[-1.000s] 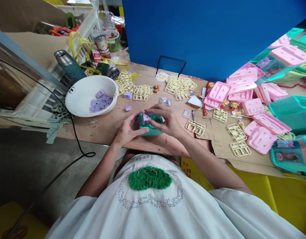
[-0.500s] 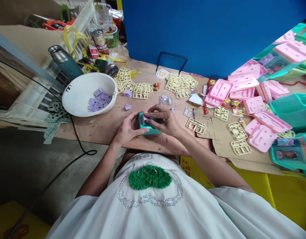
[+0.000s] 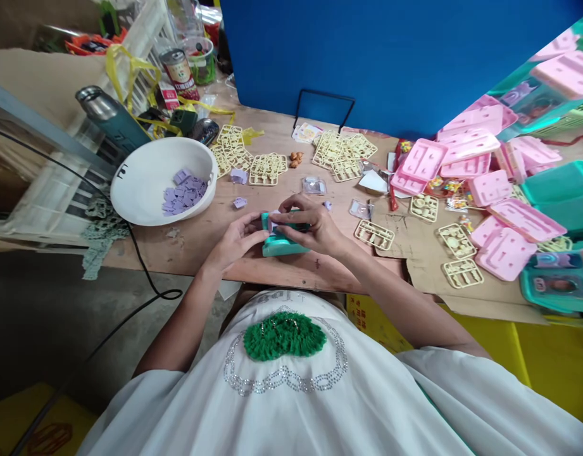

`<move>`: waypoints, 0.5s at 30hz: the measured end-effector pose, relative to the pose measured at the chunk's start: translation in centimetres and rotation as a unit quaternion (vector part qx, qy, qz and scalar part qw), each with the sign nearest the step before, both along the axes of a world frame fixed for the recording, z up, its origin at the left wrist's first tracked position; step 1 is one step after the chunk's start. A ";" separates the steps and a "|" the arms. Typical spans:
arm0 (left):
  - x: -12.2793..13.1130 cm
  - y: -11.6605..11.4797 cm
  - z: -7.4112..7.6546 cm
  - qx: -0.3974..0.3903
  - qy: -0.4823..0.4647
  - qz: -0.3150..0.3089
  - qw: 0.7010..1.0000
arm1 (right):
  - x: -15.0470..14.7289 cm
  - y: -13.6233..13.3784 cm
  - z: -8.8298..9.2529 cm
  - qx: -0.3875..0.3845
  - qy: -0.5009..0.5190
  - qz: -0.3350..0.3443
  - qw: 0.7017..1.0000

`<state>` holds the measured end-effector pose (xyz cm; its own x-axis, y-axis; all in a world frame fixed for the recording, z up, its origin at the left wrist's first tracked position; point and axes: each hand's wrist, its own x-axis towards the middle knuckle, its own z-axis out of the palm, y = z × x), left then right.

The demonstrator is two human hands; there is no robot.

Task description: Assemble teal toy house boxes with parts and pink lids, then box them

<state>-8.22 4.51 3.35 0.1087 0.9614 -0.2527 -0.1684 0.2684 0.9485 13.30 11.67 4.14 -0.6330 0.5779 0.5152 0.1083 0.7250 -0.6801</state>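
Observation:
On the wooden table in front of me rests a small teal plastic box (image 3: 286, 246). My left hand (image 3: 237, 240) grips its left end, with the thumb along the near side and the fingers behind. Over the box, the fingertips of my right hand (image 3: 313, 225) pinch a small lilac plastic piece (image 3: 273, 223) at the inside left end. My fingers partly cover the piece and the box's inside. Just beyond lie loose lilac pieces (image 3: 240, 202). A white bowl (image 3: 125, 196) at the left holds a heap of similar lilac pieces (image 3: 187, 193).
Cream plastic part frames (image 3: 267, 170) lie along the back, near a black wire stand (image 3: 325, 94) and a blue panel (image 3: 390, 57). Pink plastic trays (image 3: 504, 253) and teal boxes (image 3: 561, 196) crowd the right. A flask (image 3: 113, 120) stands behind the bowl. A black cable (image 3: 146, 272) hangs at the left.
The teal box has tipped slightly, showing more of its near side. The lilac piece sits a little lower in its left end. Both hands keep their hold; the view has shifted slightly.

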 end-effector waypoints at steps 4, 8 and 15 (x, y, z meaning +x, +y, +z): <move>0.3 0.6 0.3 -0.028 -0.017 0.000 0.999 | 0.2 0.0 -0.1 0.007 0.003 0.006 1.000; 0.7 1.4 0.5 -0.020 -0.025 -0.015 0.999 | 0.5 0.4 0.2 0.004 -0.010 0.033 0.999; 0.5 1.8 0.4 -0.012 -0.020 -0.050 0.998 | 0.7 1.6 0.1 0.003 0.000 0.083 0.997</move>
<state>-7.67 6.33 3.75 0.2145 0.9389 -0.2691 -0.1770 0.3084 0.9347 14.00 13.25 4.27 -0.7198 0.4616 0.5184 -0.0139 0.7371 -0.6757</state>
